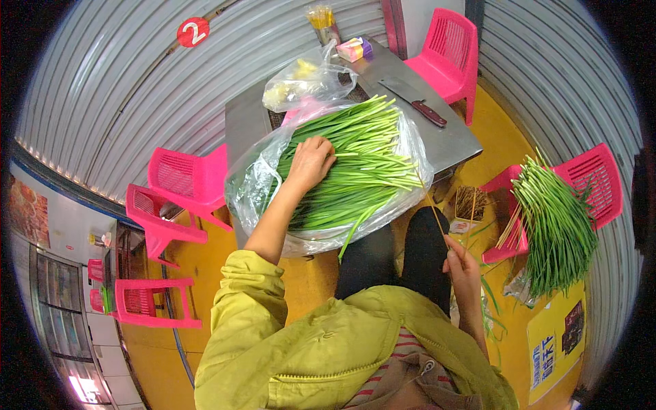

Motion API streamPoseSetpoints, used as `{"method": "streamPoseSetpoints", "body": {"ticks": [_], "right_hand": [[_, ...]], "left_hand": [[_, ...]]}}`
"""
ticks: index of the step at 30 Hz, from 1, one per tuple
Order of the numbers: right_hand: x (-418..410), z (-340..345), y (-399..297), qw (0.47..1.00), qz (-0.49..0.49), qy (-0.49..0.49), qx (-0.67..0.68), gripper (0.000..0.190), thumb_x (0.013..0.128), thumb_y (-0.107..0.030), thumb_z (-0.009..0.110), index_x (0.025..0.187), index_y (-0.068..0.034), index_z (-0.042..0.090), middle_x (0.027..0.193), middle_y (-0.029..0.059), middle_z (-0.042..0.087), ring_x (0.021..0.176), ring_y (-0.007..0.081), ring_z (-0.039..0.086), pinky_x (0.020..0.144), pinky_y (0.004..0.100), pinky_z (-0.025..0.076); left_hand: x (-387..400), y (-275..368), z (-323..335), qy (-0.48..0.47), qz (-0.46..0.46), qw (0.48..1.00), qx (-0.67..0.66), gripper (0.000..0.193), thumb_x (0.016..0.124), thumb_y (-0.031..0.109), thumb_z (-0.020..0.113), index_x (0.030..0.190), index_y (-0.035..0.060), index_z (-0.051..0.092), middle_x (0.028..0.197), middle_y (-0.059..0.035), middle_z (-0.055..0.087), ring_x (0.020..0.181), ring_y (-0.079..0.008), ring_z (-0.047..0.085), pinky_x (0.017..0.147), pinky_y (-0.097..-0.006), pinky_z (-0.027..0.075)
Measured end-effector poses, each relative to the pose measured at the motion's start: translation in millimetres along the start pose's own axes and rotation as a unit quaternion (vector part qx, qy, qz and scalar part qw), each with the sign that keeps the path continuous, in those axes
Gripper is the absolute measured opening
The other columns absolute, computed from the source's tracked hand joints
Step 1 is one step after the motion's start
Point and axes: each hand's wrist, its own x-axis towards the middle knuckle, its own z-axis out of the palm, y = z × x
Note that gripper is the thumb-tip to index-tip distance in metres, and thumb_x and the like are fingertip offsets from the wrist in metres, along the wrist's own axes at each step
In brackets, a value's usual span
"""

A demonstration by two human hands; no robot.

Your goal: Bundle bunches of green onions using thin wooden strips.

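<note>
A large heap of garlic chives (353,189) lies in an opened clear plastic bag (251,179) on the metal table's near side. My left hand (311,160) rests on the heap with its fingers curled into the stalks; whether it grips any is hidden. Lower right, my right hand (461,261) pinches a thin wooden skewer (434,207) that slants up towards the pale stalk ends. Another thin stick rises just above that hand. Beside me on the right, a pile of chives with skewer ends showing (556,230) lies on a pink plastic chair (589,177).
A cleaver (405,95) with a dark red handle lies on the metal table (441,146). A second bag (307,84), a tissue pack (354,49) and a container of sticks (324,25) stand behind. A box of skewers (469,205) sits right of my knees. Pink chairs (177,171) are at left.
</note>
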Motion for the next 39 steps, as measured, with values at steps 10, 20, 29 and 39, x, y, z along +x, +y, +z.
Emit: {"method": "streamPoseSetpoints", "body": {"ticks": [10, 20, 29, 39], "right_hand": [[-1.2, -9.4, -19.9, 0.994, -0.062, 0.034, -0.085, 0.023, 0.084, -0.007, 0.051, 0.105, -0.003, 0.060, 0.067, -0.0012, 0.052, 0.061, 0.0059, 0.048, 0.056, 0.0183, 0.038], [-7.4, -8.2, -38.4, 0.978, -0.075, 0.047, -0.190, 0.021, 0.080, -0.005, 0.055, 0.100, -0.005, 0.063, 0.078, 0.0076, 0.063, 0.060, 0.0101, 0.054, 0.056, 0.0224, 0.043], [-9.1, -3.9, -48.7, 0.969, -0.083, 0.044, -0.228, 0.021, 0.079, -0.004, 0.056, 0.098, -0.005, 0.063, 0.081, 0.0103, 0.064, 0.060, 0.0125, 0.057, 0.056, 0.0242, 0.044], [-14.5, -2.0, -51.4, 0.968, -0.082, 0.046, -0.231, 0.019, 0.080, -0.005, 0.055, 0.097, -0.005, 0.063, 0.072, 0.0082, 0.061, 0.057, 0.0134, 0.056, 0.055, 0.0249, 0.045]], "left_hand": [[1.9, 103.7, -33.2, -0.068, -0.122, 0.921, -0.364, 0.022, 0.089, 0.022, 0.048, 0.104, 0.0054, 0.045, 0.064, -0.0022, 0.045, 0.054, -0.0114, 0.043, 0.050, -0.0252, 0.035], [-6.6, 132.9, -25.7, -0.156, -0.254, 0.622, -0.724, 0.031, 0.093, 0.031, 0.040, 0.105, 0.0042, 0.050, 0.070, 0.0017, 0.039, 0.055, -0.0052, 0.032, 0.047, -0.0180, 0.025], [-10.3, 136.3, -24.4, -0.132, -0.239, 0.649, -0.711, 0.031, 0.092, 0.030, 0.043, 0.098, 0.0025, 0.055, 0.064, 0.0032, 0.039, 0.051, -0.0048, 0.030, 0.045, -0.0182, 0.024], [-21.8, 147.6, -11.0, -0.153, -0.233, 0.728, -0.627, 0.031, 0.092, 0.029, 0.042, 0.096, 0.0037, 0.059, 0.065, 0.0048, 0.046, 0.053, -0.0036, 0.037, 0.047, -0.0179, 0.031]]}}
